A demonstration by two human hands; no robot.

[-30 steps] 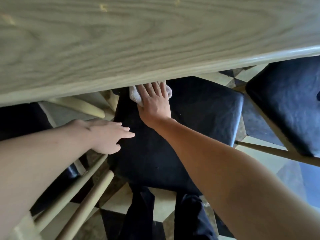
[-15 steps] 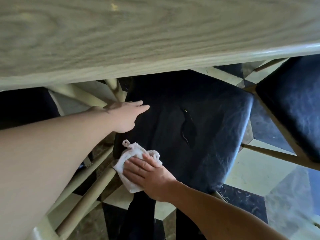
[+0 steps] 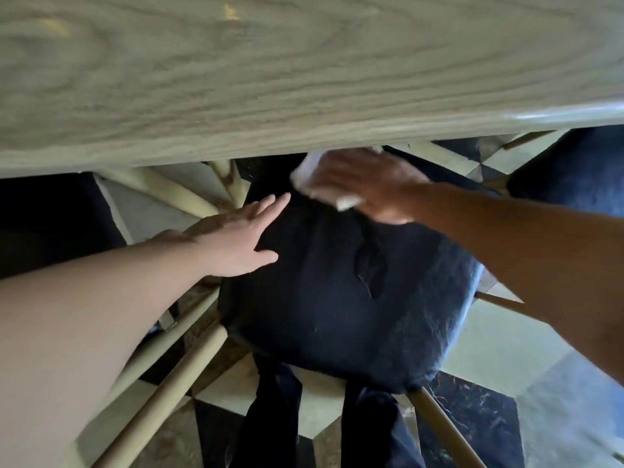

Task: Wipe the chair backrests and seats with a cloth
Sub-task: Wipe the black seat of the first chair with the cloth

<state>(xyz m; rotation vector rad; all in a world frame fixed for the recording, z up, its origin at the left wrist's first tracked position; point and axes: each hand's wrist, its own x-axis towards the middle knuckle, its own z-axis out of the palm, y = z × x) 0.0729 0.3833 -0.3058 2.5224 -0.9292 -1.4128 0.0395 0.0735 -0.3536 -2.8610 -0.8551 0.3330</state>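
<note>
Up near the top middle of the frame, the cloth [image 3: 324,184] sits on the far edge of the dark seat [image 3: 337,298], right under the table [image 3: 270,79]. Right hand [image 3: 368,187] presses it flat, fingers spread, probably for full contact. Left hand [image 3: 236,241] lies flat and uncurled on the seat's left edge, likely steadying the chair.

My right hand [image 3: 368,187] presses white cloth [image 3: 341,197] flat on far edge of black seat [image 3: 337,298], just under wooden tabletop [image 3: 270,79]; hand blurred. My left hand [image 3: 236,241], fingers straight, rests on seat's left edge. Another dark seat [image 3: 574,170] at right. Checkered floor [image 3: 499,349] below.
</note>
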